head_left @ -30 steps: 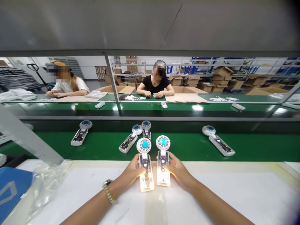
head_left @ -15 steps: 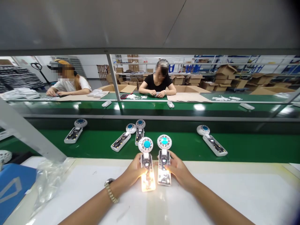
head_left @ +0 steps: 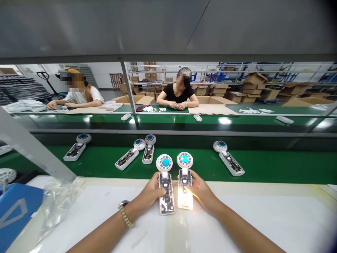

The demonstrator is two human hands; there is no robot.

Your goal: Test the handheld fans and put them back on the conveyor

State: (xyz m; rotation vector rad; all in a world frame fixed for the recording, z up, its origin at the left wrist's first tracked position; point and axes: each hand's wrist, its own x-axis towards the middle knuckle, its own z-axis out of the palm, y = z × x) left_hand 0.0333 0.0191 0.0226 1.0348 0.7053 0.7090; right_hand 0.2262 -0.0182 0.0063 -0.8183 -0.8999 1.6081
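Observation:
Two small handheld fans with round white heads and clear-fronted handles stand side by side over the white worktop [head_left: 105,218]. My left hand [head_left: 152,189] is wrapped round the left fan [head_left: 166,202], its thumb on the front of the handle; the circuit board shows inside and the lower handle is unlit. In my right hand [head_left: 202,191] is the right fan [head_left: 185,161], its lower handle glowing bright warm white under my thumb. Both fan heads have blue-green centres, the right one brighter. My fingers behind the handles are mostly hidden.
Beyond the worktop, a green conveyor belt [head_left: 184,140] carries several similar fans, one fan [head_left: 231,163] at right. A slanted post [head_left: 34,147], clear plastic bag [head_left: 56,203] and blue box [head_left: 18,211] stand left. Two people [head_left: 179,93] sit across; a grey panel [head_left: 158,28] hangs overhead.
The left fan's handle light has gone off and the right fan's has come on. Fans on the near belt have shifted left; white parts on the far belt have shifted right.

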